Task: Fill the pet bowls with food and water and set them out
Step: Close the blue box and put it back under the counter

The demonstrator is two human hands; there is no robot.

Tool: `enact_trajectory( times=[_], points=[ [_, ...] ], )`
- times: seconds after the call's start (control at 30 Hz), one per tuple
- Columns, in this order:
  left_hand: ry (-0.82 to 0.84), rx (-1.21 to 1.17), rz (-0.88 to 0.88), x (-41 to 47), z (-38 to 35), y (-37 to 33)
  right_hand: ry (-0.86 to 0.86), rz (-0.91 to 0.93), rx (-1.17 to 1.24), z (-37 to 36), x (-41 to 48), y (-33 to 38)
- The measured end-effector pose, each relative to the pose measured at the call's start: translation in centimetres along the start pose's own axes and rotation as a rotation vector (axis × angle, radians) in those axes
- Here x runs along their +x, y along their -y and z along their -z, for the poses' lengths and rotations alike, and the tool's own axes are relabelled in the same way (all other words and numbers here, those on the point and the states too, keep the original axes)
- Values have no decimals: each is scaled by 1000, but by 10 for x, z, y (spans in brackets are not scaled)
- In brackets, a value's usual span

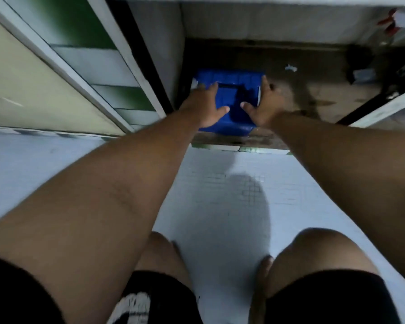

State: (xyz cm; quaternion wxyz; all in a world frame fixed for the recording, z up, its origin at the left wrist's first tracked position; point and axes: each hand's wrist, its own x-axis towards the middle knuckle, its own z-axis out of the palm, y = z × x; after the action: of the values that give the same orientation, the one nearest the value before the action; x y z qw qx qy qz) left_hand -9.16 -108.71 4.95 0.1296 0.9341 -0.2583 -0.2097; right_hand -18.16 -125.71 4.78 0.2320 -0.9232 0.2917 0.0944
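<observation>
Head view: blue bin point(237, 92) straight ahead between my left hand point(205, 102), right hand point(264, 105); fingers point(209, 90) splayed flat on it.

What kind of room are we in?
Probably a home utility or wash area: a white small-tiled floor, a blue plastic storage box in a low, dark, grimy recess, and what looks like a red-triggered spray bottle.
</observation>
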Motion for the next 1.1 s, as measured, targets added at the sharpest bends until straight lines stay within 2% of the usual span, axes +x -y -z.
enact_trajectory(
  times=[0.13,0.27,0.37,0.5,0.7,0.87,1.1],
  points=[
    [54,11,-59,-63,58,-47,56,57,-2,65,-65,27],
    [102,24,-50,-130,122,-76,125,39,44,133,-140,48],
    [103,19,-84,-170,181,-102,58,117,50,187,-191,68],
    [87,73,-263,-207,269,-150,-114,199,117,273,-242,102],
    [-38,-18,-384,-237,374,-215,-271,122,181,387,-278,123],
    [-97,-6,-464,-240,402,-265,-396,67,254,440,-287,111],
    [-119,-65,-534,-224,396,-344,-502,80,324,487,-283,57]
  ],
)
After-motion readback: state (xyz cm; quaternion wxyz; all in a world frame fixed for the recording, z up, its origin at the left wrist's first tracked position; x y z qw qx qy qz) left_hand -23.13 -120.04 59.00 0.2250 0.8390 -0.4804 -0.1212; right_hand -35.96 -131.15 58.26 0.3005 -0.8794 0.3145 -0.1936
